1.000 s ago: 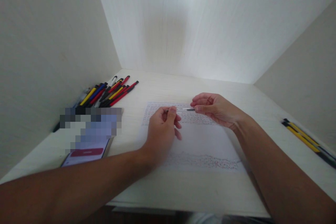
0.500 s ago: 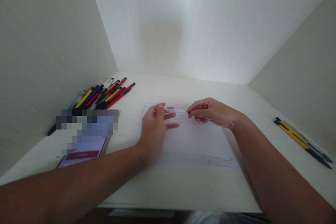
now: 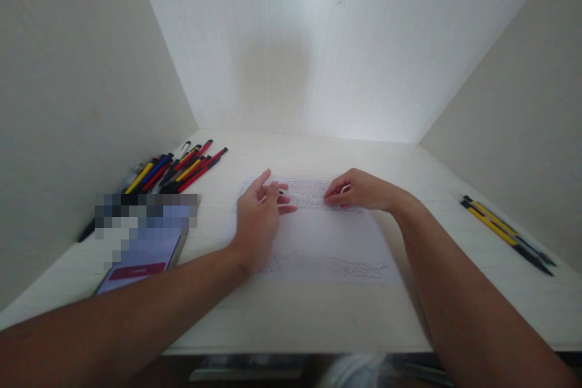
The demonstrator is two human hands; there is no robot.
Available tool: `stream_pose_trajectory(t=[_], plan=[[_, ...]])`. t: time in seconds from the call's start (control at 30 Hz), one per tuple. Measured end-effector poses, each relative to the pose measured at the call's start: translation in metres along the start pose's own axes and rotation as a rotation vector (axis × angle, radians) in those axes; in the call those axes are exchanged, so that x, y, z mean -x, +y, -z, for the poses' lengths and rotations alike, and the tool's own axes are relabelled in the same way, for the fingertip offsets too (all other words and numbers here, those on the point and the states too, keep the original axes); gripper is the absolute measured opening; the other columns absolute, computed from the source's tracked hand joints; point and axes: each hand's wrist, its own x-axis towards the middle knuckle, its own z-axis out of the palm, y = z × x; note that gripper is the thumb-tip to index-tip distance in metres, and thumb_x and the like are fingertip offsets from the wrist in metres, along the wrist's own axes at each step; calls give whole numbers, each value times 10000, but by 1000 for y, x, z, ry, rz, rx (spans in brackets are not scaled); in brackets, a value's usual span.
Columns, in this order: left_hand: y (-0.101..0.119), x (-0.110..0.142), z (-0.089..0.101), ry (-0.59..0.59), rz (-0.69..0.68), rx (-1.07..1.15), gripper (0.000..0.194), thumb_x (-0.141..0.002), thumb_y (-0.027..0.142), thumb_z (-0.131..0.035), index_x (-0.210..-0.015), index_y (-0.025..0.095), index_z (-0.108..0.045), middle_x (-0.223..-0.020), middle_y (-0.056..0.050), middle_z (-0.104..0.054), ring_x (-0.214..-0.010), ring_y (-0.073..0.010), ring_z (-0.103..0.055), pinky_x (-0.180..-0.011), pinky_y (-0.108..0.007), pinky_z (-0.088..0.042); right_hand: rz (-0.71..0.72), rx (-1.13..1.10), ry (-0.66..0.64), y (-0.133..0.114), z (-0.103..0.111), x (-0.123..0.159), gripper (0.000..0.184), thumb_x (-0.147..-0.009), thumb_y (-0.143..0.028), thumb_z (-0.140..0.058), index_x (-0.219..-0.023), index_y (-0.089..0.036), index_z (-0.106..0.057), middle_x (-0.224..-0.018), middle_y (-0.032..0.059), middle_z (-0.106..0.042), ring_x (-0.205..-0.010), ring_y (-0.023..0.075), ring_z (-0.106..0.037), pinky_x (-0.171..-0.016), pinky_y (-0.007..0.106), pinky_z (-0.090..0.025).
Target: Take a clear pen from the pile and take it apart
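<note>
My left hand (image 3: 260, 213) and my right hand (image 3: 360, 191) are low over the top of a white sheet of paper (image 3: 331, 239) with handwriting. A thin clear pen refill (image 3: 292, 193) sticks out to the right from my left hand's fingertips, which pinch its end, with the index finger stretched out. Its free end points at my right hand. My right hand's fingers are curled shut on a pen barrel that is mostly hidden inside the hand, its fingertips touching the paper.
A heap of red, yellow, blue and black pens (image 3: 179, 168) lies at the back left against the wall. A phone (image 3: 140, 260) lies at the front left. Two or three yellow-and-black pens (image 3: 504, 233) lie at the right. Walls close in on three sides.
Both hands have sunk closer to the paper and moved slightly left. The hands are a little farther apart, and more of the thin refill shows between them.
</note>
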Motion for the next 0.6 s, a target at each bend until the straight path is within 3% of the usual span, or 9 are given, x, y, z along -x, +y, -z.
stream_pose_trajectory(t=[0.13, 0.33, 0.6], plan=[[2, -3, 0, 0, -65, -67, 459, -917, 193, -674, -1346, 98, -544, -920, -88, -711, -642, -118, -641, -533, -232, -586, -29, 59, 0, -2, 5, 3, 254, -756, -423, -745, -854, -200, -818, -733, 54, -728, -596, 159, -567, -559, 303, -411], [-2, -10, 3, 61, -197, -208, 236, -881, 312, -706, -965, 149, -558, -860, -75, -717, -590, -122, -627, -435, -206, -496, -69, 132, -67, -3, 18, 15, 236, -769, -403, -729, -854, -195, -803, -697, 58, -715, -631, 196, -597, -591, 334, -424], [-5, -15, 5, 121, -261, -265, 220, -863, 324, -700, -932, 166, -563, -847, -68, -713, -539, -112, -595, -431, -219, -476, -170, 107, -79, 11, 39, 38, 111, -691, -308, -757, -743, -219, -798, -674, 54, -688, -629, 214, -583, -634, 362, -425]])
